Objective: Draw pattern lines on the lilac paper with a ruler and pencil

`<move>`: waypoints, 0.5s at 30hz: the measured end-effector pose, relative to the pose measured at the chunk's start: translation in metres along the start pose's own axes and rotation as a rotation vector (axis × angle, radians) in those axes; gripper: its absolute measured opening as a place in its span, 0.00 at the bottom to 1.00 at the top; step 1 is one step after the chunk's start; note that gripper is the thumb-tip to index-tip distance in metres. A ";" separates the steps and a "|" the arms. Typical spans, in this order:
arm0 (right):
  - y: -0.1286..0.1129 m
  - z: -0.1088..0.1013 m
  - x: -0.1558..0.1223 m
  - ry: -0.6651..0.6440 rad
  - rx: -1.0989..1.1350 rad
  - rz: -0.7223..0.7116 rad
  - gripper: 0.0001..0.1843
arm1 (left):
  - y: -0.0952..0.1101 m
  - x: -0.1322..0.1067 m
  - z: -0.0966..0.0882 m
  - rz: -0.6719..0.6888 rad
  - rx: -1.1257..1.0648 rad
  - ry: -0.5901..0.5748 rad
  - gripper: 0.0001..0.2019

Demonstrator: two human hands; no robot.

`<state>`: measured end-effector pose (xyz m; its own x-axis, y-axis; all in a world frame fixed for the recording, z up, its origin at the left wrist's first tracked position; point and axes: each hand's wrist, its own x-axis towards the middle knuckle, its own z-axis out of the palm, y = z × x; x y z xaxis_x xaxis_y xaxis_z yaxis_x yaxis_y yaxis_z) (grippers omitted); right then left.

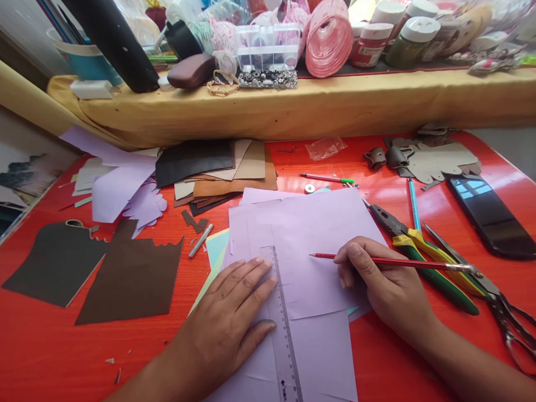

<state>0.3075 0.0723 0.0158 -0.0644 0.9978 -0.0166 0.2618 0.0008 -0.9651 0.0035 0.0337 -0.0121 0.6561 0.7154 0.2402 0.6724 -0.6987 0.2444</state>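
Observation:
My left hand [240, 312] lies flat with fingers stretched out, pressing on a clear plastic ruler [285, 340]. The ruler runs lengthwise over lilac paper sheets [318, 229], which bear faint pencil lines near its edge. Between the thumb and fingers of my right hand [377, 279] is a red pencil [387, 261], its tip pointing left, close above or on the paper; contact cannot be made out. Under the lilac sheets, corners of light blue and green paper [218, 251] stick out at the left.
Pliers [419, 251], scissors [498, 301] and a phone [494, 218] lie at the right. Leather pieces [238, 167] are stacked behind the paper. Brown cut pieces [134, 279] and lilac scraps [121, 187] lie left. A cloth-covered ledge [268, 111] with jars and boxes runs along the back.

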 end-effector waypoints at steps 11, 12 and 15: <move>0.003 0.001 0.001 0.001 0.013 -0.009 0.26 | 0.001 0.001 -0.001 0.012 0.006 0.019 0.23; 0.003 0.001 0.001 0.000 0.013 -0.009 0.26 | 0.000 0.001 -0.001 0.016 0.008 0.020 0.22; 0.004 0.000 0.000 0.001 0.006 -0.010 0.26 | 0.000 0.002 -0.001 0.013 0.008 0.021 0.22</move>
<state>0.3085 0.0722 0.0121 -0.0660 0.9978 -0.0067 0.2554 0.0104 -0.9668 0.0043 0.0351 -0.0105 0.6577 0.7059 0.2631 0.6666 -0.7080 0.2332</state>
